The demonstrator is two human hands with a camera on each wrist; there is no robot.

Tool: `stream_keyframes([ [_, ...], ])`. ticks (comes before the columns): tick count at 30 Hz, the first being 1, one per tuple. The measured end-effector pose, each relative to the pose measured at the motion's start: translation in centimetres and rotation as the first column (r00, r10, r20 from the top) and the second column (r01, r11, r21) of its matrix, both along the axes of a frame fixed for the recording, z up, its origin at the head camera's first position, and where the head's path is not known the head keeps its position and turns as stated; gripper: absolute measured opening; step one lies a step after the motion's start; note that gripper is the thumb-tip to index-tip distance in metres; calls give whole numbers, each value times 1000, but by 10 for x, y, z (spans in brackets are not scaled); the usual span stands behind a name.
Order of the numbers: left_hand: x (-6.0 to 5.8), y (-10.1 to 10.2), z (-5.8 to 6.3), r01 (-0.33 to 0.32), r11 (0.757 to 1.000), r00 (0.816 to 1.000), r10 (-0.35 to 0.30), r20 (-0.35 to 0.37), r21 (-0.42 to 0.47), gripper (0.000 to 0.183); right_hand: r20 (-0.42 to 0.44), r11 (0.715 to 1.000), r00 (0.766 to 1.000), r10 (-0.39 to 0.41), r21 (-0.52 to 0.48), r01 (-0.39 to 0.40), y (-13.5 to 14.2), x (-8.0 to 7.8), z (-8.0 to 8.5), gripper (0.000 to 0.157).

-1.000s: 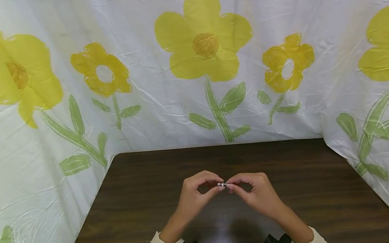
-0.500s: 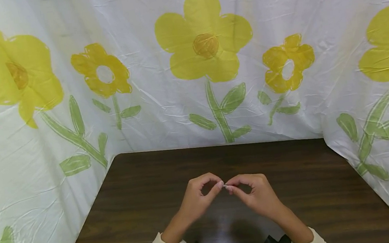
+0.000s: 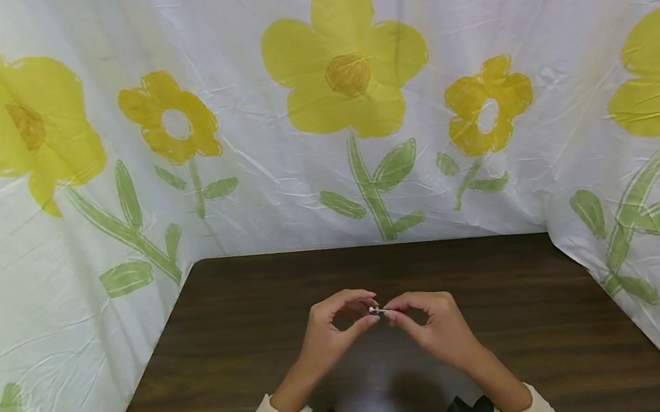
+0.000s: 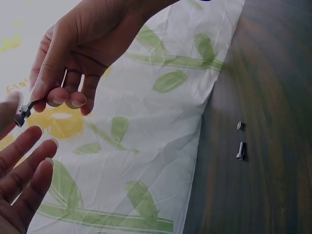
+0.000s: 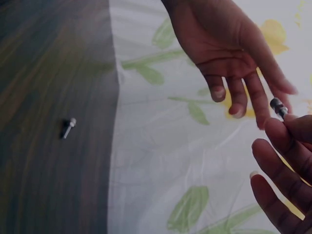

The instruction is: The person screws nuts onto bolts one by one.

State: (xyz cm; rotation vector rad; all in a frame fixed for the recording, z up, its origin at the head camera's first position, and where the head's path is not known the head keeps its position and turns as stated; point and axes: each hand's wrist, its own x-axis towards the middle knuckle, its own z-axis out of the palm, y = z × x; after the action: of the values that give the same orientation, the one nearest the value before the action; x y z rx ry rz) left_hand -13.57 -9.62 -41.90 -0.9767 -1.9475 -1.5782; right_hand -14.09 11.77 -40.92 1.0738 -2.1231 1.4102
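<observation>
A small socket-head bolt point(image 3: 375, 310) is held up over the table, its dark head pointing toward the left hand. My right hand point(image 3: 437, 323) pinches the shank end between thumb and index finger. A silver piece that looks like a nut point(image 4: 25, 109) sits on the bolt near the head. Around the bolt head, the thumb and fingers of my left hand point(image 3: 333, 322) are spread, with a gap between them in the head view. The left thumb point(image 4: 7, 109) is blurred in the left wrist view. Right fingertips cover part of the shank.
The dark wood table point(image 3: 242, 292) carries a loose bolt point(image 4: 241, 151) and a small nut point(image 4: 240, 126), seen in the left wrist view. A loose bolt point(image 5: 69, 127) also lies on the table in the right wrist view. A flowered cloth point(image 3: 267, 200) surrounds the table.
Half a second ago the left thumb and finger closed over the bolt head, hiding it. They have since spread apart and shifted slightly left, exposing it. The right hand has barely moved.
</observation>
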Motion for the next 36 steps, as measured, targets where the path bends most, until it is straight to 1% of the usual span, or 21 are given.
stream_keyframes([
  [3, -7, -2, -10, 21, 1000, 999, -21, -34, -10, 35, -8, 1000, 1000, 8, -5, -8, 0, 0, -1, 20],
  [5, -10, -2, -12, 36, 999, 998, -37, -54, -11, 30, -29, 1000, 999, 12, -11, -12, -1, 0, -1, 21],
  [8, -10, -2, -11, 50, 999, 996, -50, -68, -8, 22, -58, 1000, 998, 11, -17, -12, -2, 0, -2, 23],
  [12, -9, 0, -9, 29, 999, 997, -31, -69, -24, 16, -68, 1000, 998, 8, -20, -9, -2, 0, -3, 25],
  [17, -9, 1, -11, -9, 997, 1000, 7, -30, -72, 5, -83, 1000, 996, 19, -20, -21, -2, -2, -5, 23],
  [19, -8, 2, -12, -16, 996, 1000, 15, -8, -92, 8, -89, 999, 995, 36, -20, -38, -2, -1, -6, 22],
  [22, -6, 3, -11, -12, 994, 1000, 14, 20, -109, 20, -64, 998, 996, 55, -12, -56, -3, 0, -4, 16],
  [26, -4, 4, -9, -9, 994, 998, 16, 63, -106, 34, -23, 999, 998, 51, -4, -51, -4, 3, -2, 17],
  [29, -2, 4, -6, -13, 996, 996, 20, 85, -90, 34, -18, 999, 999, 31, -14, -32, -5, 3, -3, 18],
  [31, 2, 4, -1, 2, 997, 995, 5, 96, -72, 24, -17, 1000, 1000, 15, -19, -15, -5, 3, -3, 17],
  [33, 7, 2, 6, 21, 998, 996, -15, 88, -63, 16, -12, 1000, 1000, 1, -20, -2, -5, 2, -4, 15],
  [34, 9, 2, 10, 29, 998, 996, -24, 82, -59, 18, -11, 1000, 1000, -4, -19, 4, -5, 2, -4, 14],
  [36, 12, 0, 14, 39, 998, 998, -36, 55, -54, 29, -7, 1000, 1000, -4, -20, 4, -4, 2, -4, 15],
])
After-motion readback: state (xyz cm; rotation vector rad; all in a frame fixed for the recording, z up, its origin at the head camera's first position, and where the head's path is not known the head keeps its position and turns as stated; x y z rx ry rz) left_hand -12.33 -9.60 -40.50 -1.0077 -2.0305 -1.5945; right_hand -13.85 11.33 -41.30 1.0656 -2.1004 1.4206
